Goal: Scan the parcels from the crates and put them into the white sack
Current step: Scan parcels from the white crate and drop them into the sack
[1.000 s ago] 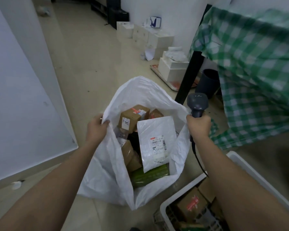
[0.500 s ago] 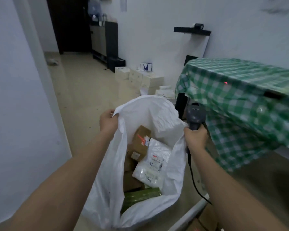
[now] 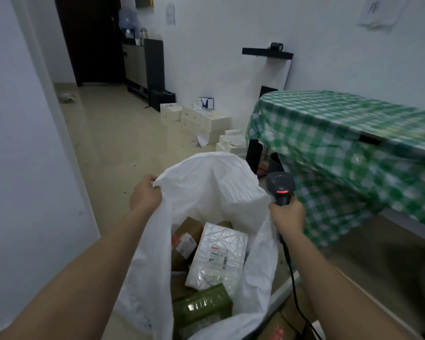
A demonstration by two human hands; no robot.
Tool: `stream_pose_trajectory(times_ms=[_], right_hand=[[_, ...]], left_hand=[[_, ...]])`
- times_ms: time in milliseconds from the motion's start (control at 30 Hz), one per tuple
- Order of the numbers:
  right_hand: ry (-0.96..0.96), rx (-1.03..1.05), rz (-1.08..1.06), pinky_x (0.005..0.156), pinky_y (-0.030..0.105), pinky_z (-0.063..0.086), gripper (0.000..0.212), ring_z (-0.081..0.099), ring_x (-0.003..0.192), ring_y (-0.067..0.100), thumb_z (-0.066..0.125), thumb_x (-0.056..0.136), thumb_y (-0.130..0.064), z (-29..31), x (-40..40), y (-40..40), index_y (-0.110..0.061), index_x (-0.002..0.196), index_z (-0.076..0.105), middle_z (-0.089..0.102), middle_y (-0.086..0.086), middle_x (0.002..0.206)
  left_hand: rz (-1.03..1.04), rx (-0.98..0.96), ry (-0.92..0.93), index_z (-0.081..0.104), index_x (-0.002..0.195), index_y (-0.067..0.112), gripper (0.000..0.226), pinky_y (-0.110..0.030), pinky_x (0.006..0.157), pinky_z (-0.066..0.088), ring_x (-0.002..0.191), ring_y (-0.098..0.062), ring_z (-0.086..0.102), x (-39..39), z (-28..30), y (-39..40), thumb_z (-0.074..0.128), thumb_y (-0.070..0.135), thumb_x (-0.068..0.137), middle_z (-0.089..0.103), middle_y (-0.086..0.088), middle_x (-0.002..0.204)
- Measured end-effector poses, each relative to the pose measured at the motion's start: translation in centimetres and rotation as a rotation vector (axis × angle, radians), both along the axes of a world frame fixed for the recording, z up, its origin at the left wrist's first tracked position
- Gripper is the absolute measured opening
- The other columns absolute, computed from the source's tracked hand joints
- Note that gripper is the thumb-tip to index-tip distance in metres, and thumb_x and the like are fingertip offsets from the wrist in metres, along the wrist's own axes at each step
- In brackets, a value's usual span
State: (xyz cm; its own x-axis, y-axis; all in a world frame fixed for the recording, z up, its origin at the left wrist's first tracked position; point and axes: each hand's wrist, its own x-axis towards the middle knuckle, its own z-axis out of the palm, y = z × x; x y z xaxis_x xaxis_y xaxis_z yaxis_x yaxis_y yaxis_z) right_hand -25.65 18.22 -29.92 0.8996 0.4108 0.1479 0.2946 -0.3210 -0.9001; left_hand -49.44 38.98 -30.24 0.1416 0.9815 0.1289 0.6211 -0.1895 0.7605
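Observation:
The white sack (image 3: 214, 185) stands open on the floor between my arms. My left hand (image 3: 145, 195) grips its left rim. My right hand (image 3: 286, 214) holds the dark barcode scanner (image 3: 280, 186) by the handle at the sack's right rim; a red light glows on the scanner and its cable hangs down. Whether that hand also pinches the rim I cannot tell. Inside lie a white padded mailer (image 3: 219, 253) with a label, a brown carton (image 3: 185, 239) and a green wrapped parcel (image 3: 201, 305). A crate (image 3: 284, 288) with brown parcels (image 3: 275, 327) shows at the bottom right.
A table under a green checked cloth (image 3: 341, 143) stands close on the right. Several white boxes (image 3: 201, 121) are stacked along the far wall. A white wall (image 3: 22, 168) runs along the left, with tiled floor (image 3: 123, 138) ahead.
The camera has tilted up, so the sack sits lower in view and more of the room shows. Both hands have kept their hold on the sack rim and scanner.

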Motion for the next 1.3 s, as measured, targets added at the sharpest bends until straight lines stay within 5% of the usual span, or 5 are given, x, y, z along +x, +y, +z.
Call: stream_pose_trajectory(times_ms=[367,600,833,967,1300], right_hand=[[0.188,-0.044,-0.047,0.067,0.034,0.044,0.016,0.061,0.075,0.032,0.071,0.080,-0.012,-3.0,-0.6,-6.0,-0.006,0.086,0.057,0.063,0.018,0.080],[0.419,0.036,0.018,0.052,0.028,0.040,0.011,0.047,0.050,0.019,0.071,0.075,-0.001,-4.5,-1.8,-9.8,-0.003,0.083,0.064,0.054,0.008,0.059],[0.304,-0.044,-0.135,0.074,0.045,0.056,0.013,0.062,0.072,0.031,0.072,0.075,-0.012,-5.6,-2.8,-14.1,-0.007,0.083,0.063,0.061,0.010,0.071],[0.274,-0.082,-0.186,0.061,0.035,0.044,0.014,0.055,0.064,0.028,0.071,0.074,-0.011,-6.3,-2.8,-18.6,-0.009,0.068,0.058,0.055,0.009,0.060],[0.382,-0.120,-0.222,0.064,0.035,0.046,0.009,0.062,0.072,0.030,0.070,0.083,-0.007,-11.6,-2.7,-27.6,-0.003,0.082,0.062,0.067,0.024,0.082]], left_hand=[[-0.142,-0.246,-0.023,0.026,0.149,0.012,0.060,-0.047,0.098,0.046,0.123,-0.038,0.049,-1.9,-2.6,-4.4,0.053,0.014,0.095,0.044,-0.018,0.143],[-0.226,-0.124,-0.076,0.051,0.130,0.011,0.040,-0.038,0.089,0.048,0.109,-0.028,0.058,-0.2,-2.1,-9.0,0.060,0.024,0.093,0.059,-0.010,0.128],[-0.262,0.140,0.118,0.049,0.134,0.016,0.049,-0.043,0.103,0.039,0.125,-0.030,0.045,1.4,-1.8,-12.8,0.066,0.025,0.089,0.049,-0.010,0.137],[-0.456,0.399,0.063,0.054,0.130,0.012,0.043,-0.036,0.107,0.030,0.127,-0.028,0.041,4.5,-1.4,-17.2,0.064,0.013,0.088,0.050,-0.010,0.134],[-0.973,-0.025,-0.001,0.060,0.117,0.013,0.027,-0.033,0.083,0.050,0.092,-0.016,0.059,12.9,-10.0,-30.7,0.062,0.022,0.092,0.060,-0.003,0.114]])
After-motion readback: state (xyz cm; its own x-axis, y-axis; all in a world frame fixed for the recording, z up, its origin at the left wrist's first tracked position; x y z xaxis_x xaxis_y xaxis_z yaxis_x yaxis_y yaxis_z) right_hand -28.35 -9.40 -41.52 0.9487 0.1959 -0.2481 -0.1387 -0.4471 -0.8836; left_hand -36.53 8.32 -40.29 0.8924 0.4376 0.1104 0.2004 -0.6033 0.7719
